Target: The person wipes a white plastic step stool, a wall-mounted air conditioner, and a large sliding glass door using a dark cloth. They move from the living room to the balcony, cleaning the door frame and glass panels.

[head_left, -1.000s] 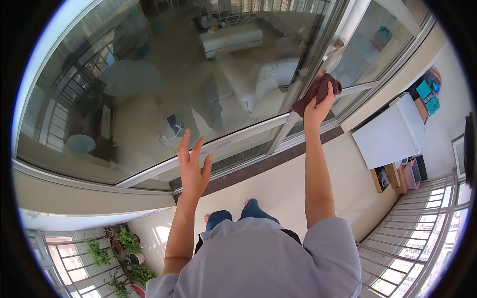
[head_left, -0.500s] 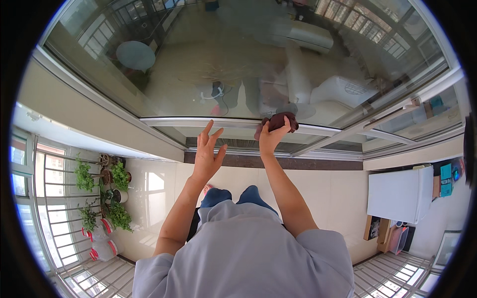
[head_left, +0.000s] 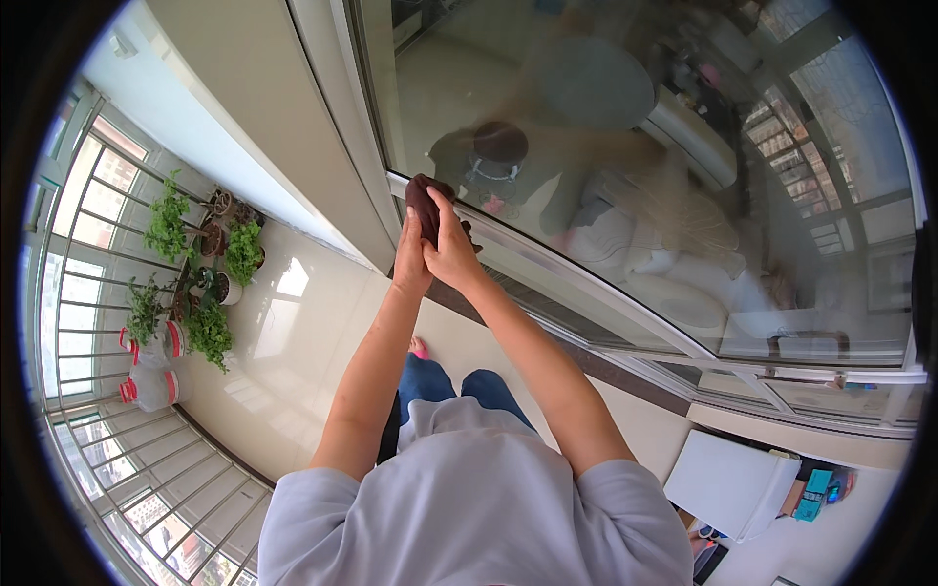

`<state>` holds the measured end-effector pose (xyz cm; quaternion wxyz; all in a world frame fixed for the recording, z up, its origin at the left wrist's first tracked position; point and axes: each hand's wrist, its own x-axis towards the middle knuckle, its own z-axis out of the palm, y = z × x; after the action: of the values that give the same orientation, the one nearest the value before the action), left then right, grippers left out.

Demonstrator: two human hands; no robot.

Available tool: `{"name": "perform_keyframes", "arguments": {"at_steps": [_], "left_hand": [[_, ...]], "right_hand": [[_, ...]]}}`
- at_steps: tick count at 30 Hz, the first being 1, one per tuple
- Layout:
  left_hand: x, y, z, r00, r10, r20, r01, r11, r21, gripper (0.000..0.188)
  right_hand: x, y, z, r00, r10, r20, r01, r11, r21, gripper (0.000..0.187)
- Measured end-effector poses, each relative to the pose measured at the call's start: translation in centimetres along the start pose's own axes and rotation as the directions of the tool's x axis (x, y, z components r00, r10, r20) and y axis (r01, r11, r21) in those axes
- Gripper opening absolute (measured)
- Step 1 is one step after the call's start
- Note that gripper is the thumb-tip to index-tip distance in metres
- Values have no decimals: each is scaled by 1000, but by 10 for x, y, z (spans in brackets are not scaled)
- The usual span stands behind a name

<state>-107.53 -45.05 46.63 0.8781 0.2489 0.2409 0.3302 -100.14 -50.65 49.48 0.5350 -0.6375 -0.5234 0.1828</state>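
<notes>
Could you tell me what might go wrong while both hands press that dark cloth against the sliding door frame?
1. Both hands, left hand and right hand, bunch the dark cloth at the frame's edge; if the panel slid, fingers could get pinched.
2. The person leans in with both arms outstretched over a glossy tiled floor, so a slip seems possible.
3. Pressure lands close to the glass pane, which may smear.

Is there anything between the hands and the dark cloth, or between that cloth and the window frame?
Nothing visible. The right hand and left hand both rest directly on the dark brown cloth, which is pressed against the white window frame rail at the bottom edge of the large glass pane, with no object in between.
</notes>
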Motion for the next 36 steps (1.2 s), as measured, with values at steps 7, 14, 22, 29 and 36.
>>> {"name": "perform_keyframes", "arguments": {"at_steps": [7,14,22,29,36], "left_hand": [[56,54,-46,899,319,-300,-243,933,265,39],[68,-48,-48,790,590,-168,-307,618,723,58],[-3,-179,33,962,271,-18,-193,729,656,53],[-27,-306,90,928,348,132,-343,660,668,49],[-75,-440,173,957,205,207,-291,700,652,44]], "right_hand": [[23,6,44,985,-8,173,13,1000,-27,75],[-38,53,13,969,240,58,-235,968,-83,56],[-171,51,-83,761,627,-168,-641,766,-43,50],[-288,58,-159,696,632,-340,-638,762,111,50],[-450,52,-262,547,649,-529,-700,701,137,44]]}}
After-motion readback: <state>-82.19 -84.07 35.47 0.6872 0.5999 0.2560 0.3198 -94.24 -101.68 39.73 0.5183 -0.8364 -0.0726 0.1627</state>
